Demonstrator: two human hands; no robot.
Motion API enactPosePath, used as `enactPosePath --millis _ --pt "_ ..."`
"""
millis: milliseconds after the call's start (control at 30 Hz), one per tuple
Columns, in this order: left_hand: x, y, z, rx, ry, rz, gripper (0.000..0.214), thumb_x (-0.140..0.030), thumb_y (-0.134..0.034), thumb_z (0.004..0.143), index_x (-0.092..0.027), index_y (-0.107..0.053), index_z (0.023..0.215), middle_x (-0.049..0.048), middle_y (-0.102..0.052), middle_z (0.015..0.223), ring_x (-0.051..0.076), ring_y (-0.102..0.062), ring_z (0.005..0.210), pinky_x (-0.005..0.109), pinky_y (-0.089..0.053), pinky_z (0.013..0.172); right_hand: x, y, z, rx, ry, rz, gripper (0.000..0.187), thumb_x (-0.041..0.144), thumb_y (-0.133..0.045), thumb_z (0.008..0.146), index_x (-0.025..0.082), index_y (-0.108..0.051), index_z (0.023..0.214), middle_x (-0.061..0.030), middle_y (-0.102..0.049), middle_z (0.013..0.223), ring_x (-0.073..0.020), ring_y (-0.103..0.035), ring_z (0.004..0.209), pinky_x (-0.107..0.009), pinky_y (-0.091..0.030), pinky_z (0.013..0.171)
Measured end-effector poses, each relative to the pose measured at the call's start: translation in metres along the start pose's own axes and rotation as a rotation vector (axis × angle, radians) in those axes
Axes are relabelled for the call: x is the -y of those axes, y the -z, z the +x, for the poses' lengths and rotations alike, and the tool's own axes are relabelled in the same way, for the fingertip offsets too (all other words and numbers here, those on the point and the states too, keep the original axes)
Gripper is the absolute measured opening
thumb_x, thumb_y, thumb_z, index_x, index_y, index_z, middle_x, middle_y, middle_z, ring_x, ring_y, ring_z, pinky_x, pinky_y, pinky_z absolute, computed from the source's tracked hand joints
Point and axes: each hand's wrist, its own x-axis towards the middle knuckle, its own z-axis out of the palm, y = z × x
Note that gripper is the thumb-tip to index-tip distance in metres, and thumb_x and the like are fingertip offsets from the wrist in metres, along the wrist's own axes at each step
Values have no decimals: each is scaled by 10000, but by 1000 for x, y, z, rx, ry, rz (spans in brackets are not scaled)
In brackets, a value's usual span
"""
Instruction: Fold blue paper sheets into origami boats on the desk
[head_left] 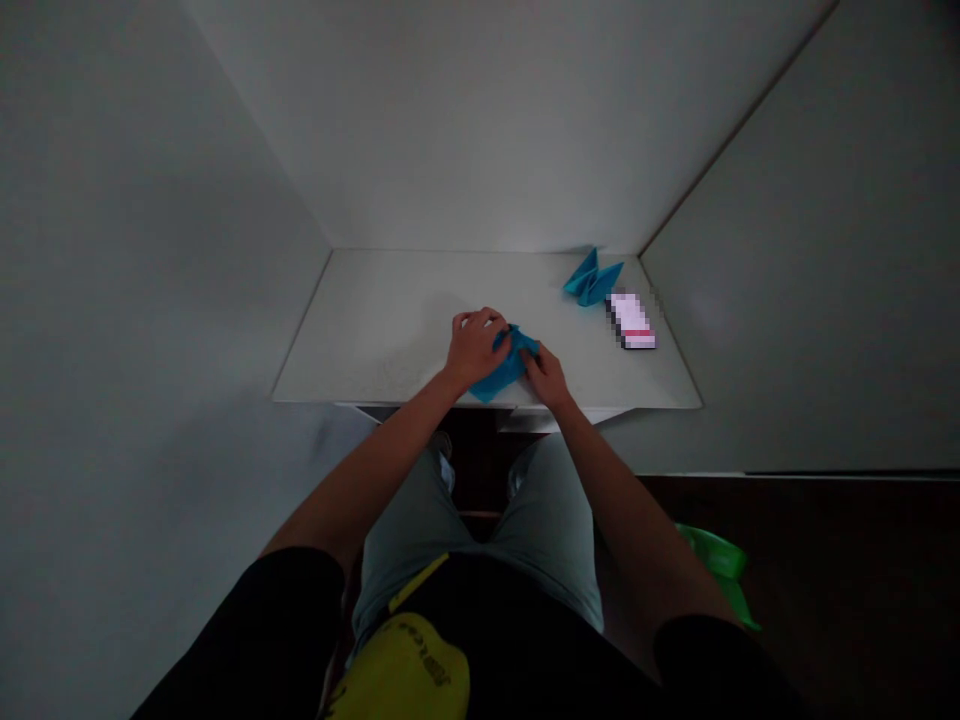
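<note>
A piece of folded blue paper (496, 382) lies near the front edge of the white table, between my two hands. My left hand (476, 347) reaches over its left side, fingers bent and thumb on the paper. My right hand (546, 375) pinches the right edge, its thumb on top. Parts of the sheet are hidden under my fingers. Farther back on the right stands a folded blue paper figure (594, 280) with pointed tips, apart from both hands.
On the right of the white table (375, 320) lies a phone (632, 320) with a lit, blurred screen. Walls close in the table at the back and sides. A green plastic container (716, 560) is on the dark floor at lower right.
</note>
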Motion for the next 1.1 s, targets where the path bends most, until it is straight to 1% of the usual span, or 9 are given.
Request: enactPosePath --millis 133,300,400,533,633,800,867,1000,1100 --pt "1 12 12 -57 82 -238 76 -241 -597 1007 -209 -658 974 64 -724 1137 214 -656 1115 395 -440 1053 -10 -1 2 -117 -39 17 557 728 -520 1007 220 -717 1120 -58 -724 936 -247 -674 889 -385 -568 803" --pt "25 28 20 -190 467 -534 205 -225 -481 1050 -226 -537 852 -8 -606 808 171 -593 829 295 -457 792 -19 0 5 -203 -81 61 649 788 -540 966 204 -721 1185 -106 -777 1109 -290 -703 1066 -473 -568 1014" --pt "42 28 12 -230 669 -593 209 -229 -468 1067 -233 -509 862 0 -607 840 179 -602 859 296 -459 789 -22 3 6 -266 -80 135 721 819 -544 950 214 -682 1316 -143 -745 1327 -328 -661 1269 -539 -500 1166" --pt "54 20 -5 -286 838 -553 165 -294 -444 1107 -239 -495 960 40 -653 950 211 -651 954 318 -491 857 -22 7 6 -294 -116 205 740 801 -523 970 220 -623 1419 -160 -697 1433 -340 -642 1343 -568 -484 1200" --pt "60 17 -14 -316 855 -476 155 -332 -436 1121 -240 -481 1004 63 -670 989 225 -675 977 332 -505 898 -17 10 4 -244 -136 234 730 787 -538 971 229 -609 1435 -152 -693 1449 -339 -659 1334 -567 -507 1187" --pt "76 30 -21 -352 727 -283 177 -372 -407 1132 -232 -512 1102 96 -702 1007 256 -702 986 370 -520 929 -6 24 -4 -96 -177 222 709 791 -603 944 248 -633 1399 -130 -743 1371 -340 -702 1260 -562 -563 1128" --pt "83 38 -22 -335 692 -217 203 -390 -404 1133 -229 -529 1140 112 -720 1034 267 -710 1002 384 -526 936 -5 32 -4 -54 -209 209 693 792 -622 930 252 -643 1365 -117 -776 1274 -331 -732 1175 -545 -601 1062" --pt "99 50 -19 -225 651 -123 226 -406 -423 1126 -234 -565 1158 131 -752 1096 283 -719 1054 400 -536 962 -5 50 6 58 -323 55 576 773 -642 907 251 -646 1149 -57 -777 923 -266 -736 820 -458 -647 812" --pt "111 53 -15 -146 694 -68 263 -398 -410 1126 -216 -584 1203 159 -759 1129 315 -724 1096 436 -543 987 3 50 16 -101 -257 -207 458 655 -616 960 227 -614 1123 -93 -755 986 -254 -716 811 -456 -629 821"
